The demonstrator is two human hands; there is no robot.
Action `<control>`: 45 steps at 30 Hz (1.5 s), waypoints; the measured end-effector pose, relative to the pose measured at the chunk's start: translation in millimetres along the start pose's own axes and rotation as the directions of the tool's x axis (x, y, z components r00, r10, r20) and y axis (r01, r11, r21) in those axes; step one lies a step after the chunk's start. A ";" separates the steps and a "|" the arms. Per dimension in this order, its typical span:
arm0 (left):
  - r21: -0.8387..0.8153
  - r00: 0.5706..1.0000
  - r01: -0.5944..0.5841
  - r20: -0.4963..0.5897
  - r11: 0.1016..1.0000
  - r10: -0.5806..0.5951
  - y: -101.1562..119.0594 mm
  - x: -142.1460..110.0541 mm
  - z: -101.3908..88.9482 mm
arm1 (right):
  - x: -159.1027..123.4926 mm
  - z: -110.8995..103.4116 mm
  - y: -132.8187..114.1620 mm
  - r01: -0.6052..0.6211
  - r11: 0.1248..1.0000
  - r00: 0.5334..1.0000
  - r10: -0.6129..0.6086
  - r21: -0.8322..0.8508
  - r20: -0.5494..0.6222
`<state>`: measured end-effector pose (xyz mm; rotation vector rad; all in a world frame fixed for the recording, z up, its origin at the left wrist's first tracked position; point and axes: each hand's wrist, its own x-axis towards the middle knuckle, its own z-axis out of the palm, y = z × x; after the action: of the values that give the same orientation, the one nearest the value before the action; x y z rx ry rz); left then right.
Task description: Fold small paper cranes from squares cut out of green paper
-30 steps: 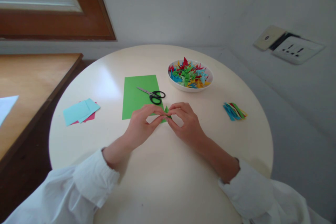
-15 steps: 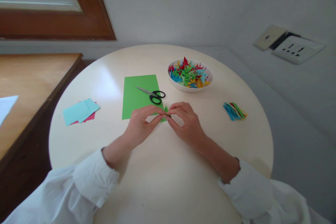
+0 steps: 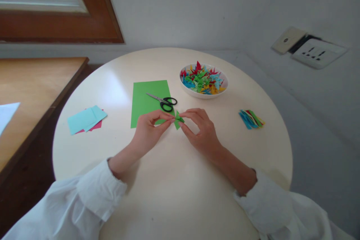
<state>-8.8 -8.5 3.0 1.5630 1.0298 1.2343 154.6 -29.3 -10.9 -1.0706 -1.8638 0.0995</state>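
A small green paper crane (image 3: pixel 179 119), folded with its wings spread up and down, is held over the middle of the table. My left hand (image 3: pixel 150 129) pinches its left end between thumb and fingers. On the other side, my right hand (image 3: pixel 201 131) has thumb and forefinger at the crane's right end, one above and one below it. Just behind the hands, scissors (image 3: pixel 163 101) with black handles lie across a green paper sheet (image 3: pixel 143 101).
A white bowl (image 3: pixel 204 96) heaped with colourful paper cranes stands at the back right. Coloured paper strips (image 3: pixel 251 119) lie on the right. Light-blue and red paper pieces (image 3: pixel 86 120) are on the left of the round white table (image 3: pixel 174 195). A wall socket (image 3: pixel 317 53) is beyond.
The crane's folded body now shows more between my hands, its wings standing upright. My right fingertips have parted a little, and my left hand has shifted slightly left.
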 end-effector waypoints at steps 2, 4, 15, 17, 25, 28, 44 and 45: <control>-0.076 0.994 0.097 -0.047 0.992 -0.100 2.6 1.7 0.6 | -0.7 0.0 0.0 -0.013 1.000 1.000 0.013 0.012 0.007; -0.145 0.978 0.181 -0.080 0.973 -0.194 5.1 3.2 0.7 | -1.9 0.9 -0.1 -0.022 1.000 1.000 0.021 0.022 0.017; -0.449 0.880 0.442 0.050 0.776 -0.473 5.1 5.9 2.0 | -4.4 6.1 2.7 0.088 0.993 0.995 -0.085 -0.074 0.045; -0.449 0.867 0.470 0.074 0.760 -0.492 4.8 6.0 2.2 | -4.1 5.9 3.8 0.105 0.993 0.994 -0.103 -0.057 0.028; -0.367 0.888 0.454 0.115 0.811 -0.445 1.4 5.4 1.1 | -3.3 5.4 1.4 0.024 1.000 1.000 -0.024 0.018 -0.005; -0.295 0.912 0.410 0.108 0.863 -0.396 2.6 5.4 1.4 | -3.3 5.5 1.2 -0.011 1.000 1.000 0.011 0.029 0.001; -0.284 0.917 0.399 0.135 0.872 -0.375 6.6 2.1 4.0 | -1.3 7.9 1.8 -0.095 0.991 0.995 0.098 0.098 -0.027; -0.283 0.916 0.401 0.140 0.871 -0.376 7.0 1.9 4.4 | -0.9 7.8 1.9 -0.100 0.989 0.994 0.104 0.107 -0.033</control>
<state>-3.6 -9.2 9.6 1.0896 0.9868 0.9844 150.0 -26.0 -16.7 -1.0865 -1.7498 0.2327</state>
